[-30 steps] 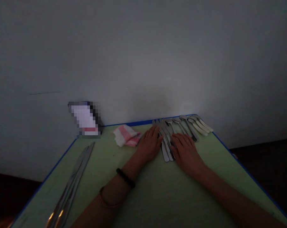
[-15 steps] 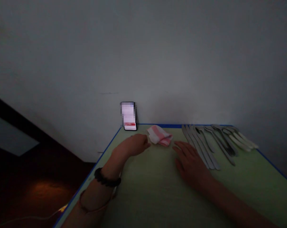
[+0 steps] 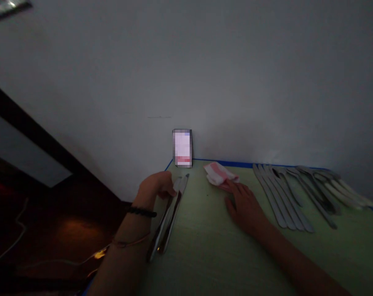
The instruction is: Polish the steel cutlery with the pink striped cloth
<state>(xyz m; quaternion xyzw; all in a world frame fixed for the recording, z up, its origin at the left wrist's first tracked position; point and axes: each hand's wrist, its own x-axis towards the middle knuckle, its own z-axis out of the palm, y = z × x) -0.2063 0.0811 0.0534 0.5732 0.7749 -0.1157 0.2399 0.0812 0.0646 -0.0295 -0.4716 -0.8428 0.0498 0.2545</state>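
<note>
By curled left fingers (image 3: 170, 189), pinch unclear: knives (image 3: 174, 211), likely stiff, slick; hold mid-length. At right fingers (image 3: 240, 190), slightly spread: soft-looking cloth (image 3: 218, 172).

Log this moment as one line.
left hand: curled at two knives | right hand: fingertips at striped cloth | cutlery row: at right

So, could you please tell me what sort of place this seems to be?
Possibly a dim room in a home, judging by the green table against a grey wall, the row of cutlery and the pink-and-white cloth.
</note>
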